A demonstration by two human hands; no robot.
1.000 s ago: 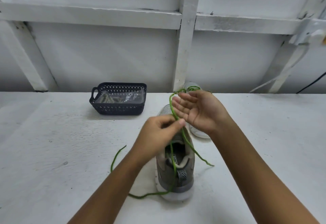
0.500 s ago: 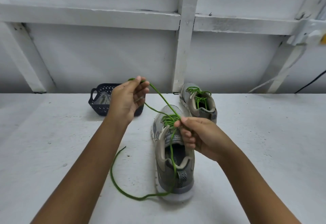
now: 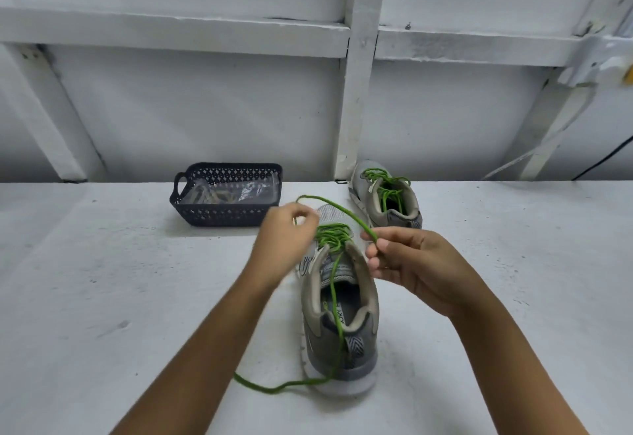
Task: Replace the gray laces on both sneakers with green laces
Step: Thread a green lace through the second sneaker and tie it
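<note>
**Green lace held over the near sneaker, bags lying in the basket**

A dark openwork basket (image 3: 224, 218) with a handle at its left end is set on the white table (image 3: 102, 297), near the white wall (image 3: 205, 109). Clear plastic bags (image 3: 236, 193) lie crumpled inside it. Pale cord-like strands are seen through the left one, but what they are cannot be told.

Two grey sneakers with pale collars and white soles are placed to the right of the basket, heels toward the camera. The far sneaker (image 3: 399, 210) stands close to the wall and is threaded with its own green lacing (image 3: 387, 191), which lies loose over the tongue. The near sneaker (image 3: 339, 338) stands in the middle of the table, between the two forearms. Its eyelets are crossed by a bright green lace (image 3: 330, 236), bunched over the tongue.

One end of this lace is carried back across the shoe's opening, over the heel tab and down onto the table, where it trails off to the left. The other part is raised in an arc above the toe. It is pinched at one side by the curled fingers of the left hand (image 3: 286, 246) and at the other between thumb and forefinger of the right hand (image 3: 411, 263). The hands are kept apart, one on each side of the shoe
</note>
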